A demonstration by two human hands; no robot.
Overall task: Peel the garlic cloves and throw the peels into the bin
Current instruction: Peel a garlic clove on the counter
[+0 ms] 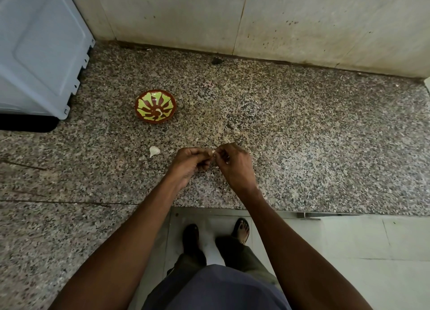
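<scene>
**Garlic peeling at speckled counter: hazards on hand**

Item in work: small pale garlic clove (212, 153), pinched between both hands above the speckled grey-and-pink granite counter (302, 128), near its front edge. Mostly hidden by fingers; extent of peeling not discernible.

Left hand (192, 161): fingers curled, gripping the clove from the left side.

Right hand (232, 164): fingers curled, pinching at the clove's right end, apparently working the skin. Thin pale fragment at the fingertips, possibly peel; too small to confirm.

Spare stock: one unpeeled whitish garlic clove (154, 151), lying on the counter just left of the hands, apart from them.

Receptacle: small round red-brown bowl with yellow-green petal pattern (155, 106), further back and left; one pale curved piece inside, probably a peeled clove.

Also present: white plastic appliance casing (39, 53) at far left; stained beige wall tiles (256, 18) behind; pale floor tiles and sandalled feet below the counter edge.

Bin: not in view.

Risks, judged:
- Clove slipping from the pinch and dropping past the near counter edge to the floor, owing to the small grip area.
- Light peel scraps scattering on the counter or floor, blending into the speckle and going uncollected.
- Carrying peels to an unseen bin: loose flakes likely shed along the way.
</scene>
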